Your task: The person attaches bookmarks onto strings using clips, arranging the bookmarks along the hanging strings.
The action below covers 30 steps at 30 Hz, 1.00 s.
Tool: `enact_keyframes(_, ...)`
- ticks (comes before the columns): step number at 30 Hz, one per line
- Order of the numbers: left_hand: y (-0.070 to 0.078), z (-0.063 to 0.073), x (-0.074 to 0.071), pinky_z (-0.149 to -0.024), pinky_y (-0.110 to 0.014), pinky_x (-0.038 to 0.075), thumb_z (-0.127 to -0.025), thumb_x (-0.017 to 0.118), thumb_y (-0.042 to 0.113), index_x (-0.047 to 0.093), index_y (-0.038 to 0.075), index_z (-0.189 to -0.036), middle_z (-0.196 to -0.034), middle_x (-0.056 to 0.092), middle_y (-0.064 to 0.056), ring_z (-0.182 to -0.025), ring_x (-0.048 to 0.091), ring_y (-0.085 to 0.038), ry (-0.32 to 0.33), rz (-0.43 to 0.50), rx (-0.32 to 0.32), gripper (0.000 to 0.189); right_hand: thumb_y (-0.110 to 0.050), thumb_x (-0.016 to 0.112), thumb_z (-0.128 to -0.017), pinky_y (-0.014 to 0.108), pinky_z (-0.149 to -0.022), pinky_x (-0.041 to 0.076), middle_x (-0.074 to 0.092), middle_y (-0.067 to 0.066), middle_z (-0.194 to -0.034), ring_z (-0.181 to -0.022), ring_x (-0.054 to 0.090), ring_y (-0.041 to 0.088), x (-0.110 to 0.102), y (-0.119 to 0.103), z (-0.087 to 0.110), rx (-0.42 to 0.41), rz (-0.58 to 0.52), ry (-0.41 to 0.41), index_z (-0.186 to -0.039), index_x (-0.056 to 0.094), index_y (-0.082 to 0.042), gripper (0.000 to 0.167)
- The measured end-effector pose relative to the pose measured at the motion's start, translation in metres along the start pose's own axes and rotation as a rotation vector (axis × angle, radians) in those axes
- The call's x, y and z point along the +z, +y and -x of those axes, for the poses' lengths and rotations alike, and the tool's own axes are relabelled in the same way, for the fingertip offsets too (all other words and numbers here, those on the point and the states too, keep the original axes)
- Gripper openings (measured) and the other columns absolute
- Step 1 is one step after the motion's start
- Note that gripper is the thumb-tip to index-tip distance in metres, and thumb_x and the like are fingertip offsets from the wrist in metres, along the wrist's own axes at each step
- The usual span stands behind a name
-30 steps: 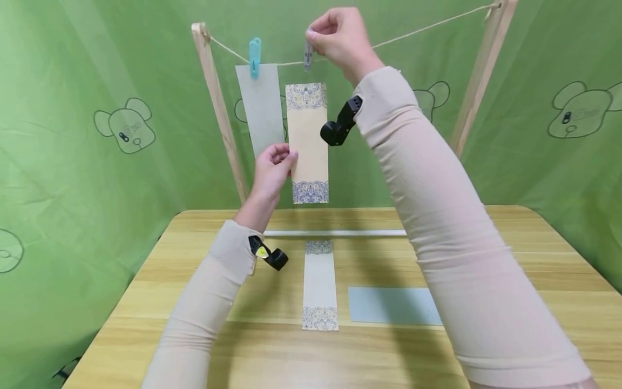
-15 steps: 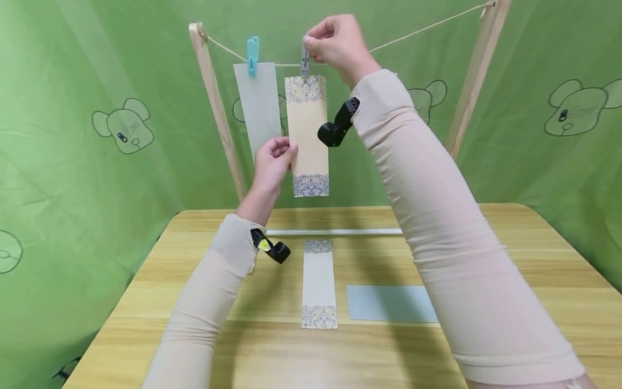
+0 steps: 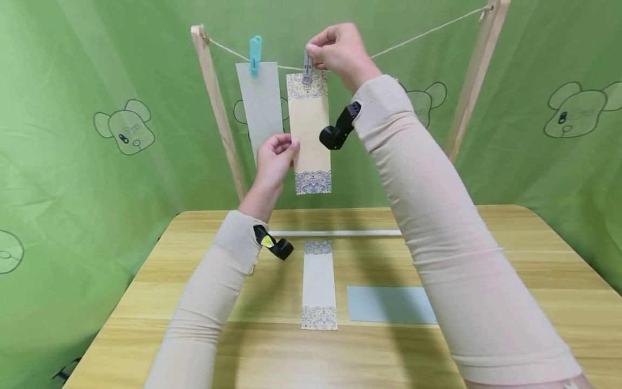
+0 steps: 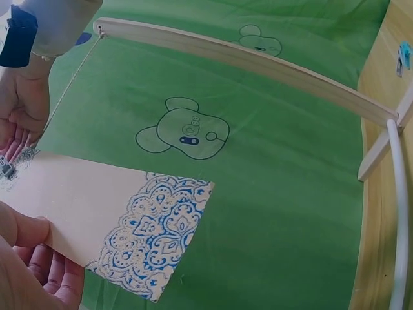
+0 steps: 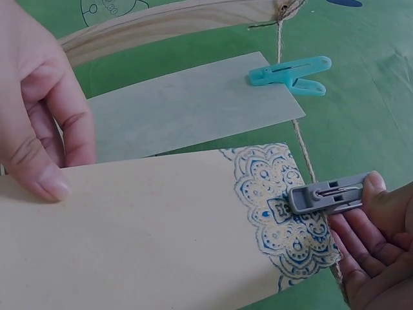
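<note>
A cream card (image 3: 311, 129) with blue lace-patterned ends hangs upright at the rope (image 3: 427, 33). My left hand (image 3: 274, 159) pinches its left edge between thumb and fingers. At the card's top edge, my right hand (image 3: 340, 51) holds a grey clothespin (image 5: 326, 194) by its handle end. The clothespin's tip lies over the patterned end, at the rope; whether it bites both card and rope fully I cannot tell. Beside it hangs a plain pale grey-green card (image 3: 259, 102), clipped to the rope by a turquoise clothespin (image 3: 255, 56).
Wooden posts (image 3: 218, 108) hold the rope on both sides. On the table (image 3: 160, 302) lie a white card with patterned ends (image 3: 319, 281) and a light blue card (image 3: 389, 304). A white bar (image 3: 340, 233) crosses the back. More clips (image 4: 404, 57) show in the left wrist view.
The cream card has risen to the rope in my left hand. My right hand has come down with the grey clothespin, whose tip now overlaps the card's top edge.
</note>
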State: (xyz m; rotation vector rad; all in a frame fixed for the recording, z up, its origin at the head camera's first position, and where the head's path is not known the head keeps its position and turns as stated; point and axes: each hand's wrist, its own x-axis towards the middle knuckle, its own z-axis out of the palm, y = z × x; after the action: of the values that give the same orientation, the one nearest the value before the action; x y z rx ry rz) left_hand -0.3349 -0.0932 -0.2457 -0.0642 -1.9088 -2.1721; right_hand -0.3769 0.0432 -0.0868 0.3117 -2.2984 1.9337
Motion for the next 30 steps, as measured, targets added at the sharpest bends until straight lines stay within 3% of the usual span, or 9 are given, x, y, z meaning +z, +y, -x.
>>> enact_keyframes(9, 0.002, -0.002, 0.003, -0.063, -0.018, 0.047, -0.088, 0.063, 0.003, 0.061, 0.002, -0.106, -0.087, 0.062, 0.0, -0.075, 0.055, -0.01, 0.0, 0.0, -0.017, 0.018, -0.007, 0.062, -0.09, 0.017, -0.081, 0.049, 0.059, 0.003, -0.096, -0.08, 0.054, 0.01, -0.003, -0.001, 0.0, 0.022, 0.032, -0.011, -0.097, 0.063, -0.006, 0.008)
enact_keyframes(21, 0.002, -0.001, 0.003, -0.065, -0.019, 0.047, -0.089, 0.063, 0.005, 0.061, 0.003, -0.108, -0.089, 0.062, 0.0, -0.077, 0.055, -0.01, -0.004, -0.008, -0.03, 0.019, -0.014, 0.057, -0.094, 0.021, -0.094, 0.045, 0.057, 0.0, -0.1, -0.092, 0.055, 0.011, -0.008, -0.004, 0.002, 0.05, 0.153, -0.088, -0.12, 0.058, -0.004, 0.028)
enact_keyframes(30, -0.001, -0.003, 0.002, -0.07, -0.02, 0.049, -0.089, 0.064, 0.008, 0.062, 0.004, -0.11, -0.094, 0.064, -0.001, -0.08, 0.057, -0.01, -0.011, -0.013, -0.034, 0.022, -0.018, 0.057, -0.094, 0.021, -0.094, 0.045, 0.057, -0.001, -0.106, -0.097, 0.054, 0.011, -0.012, -0.003, 0.002, 0.069, 0.171, -0.101, -0.126, 0.056, -0.006, 0.034)
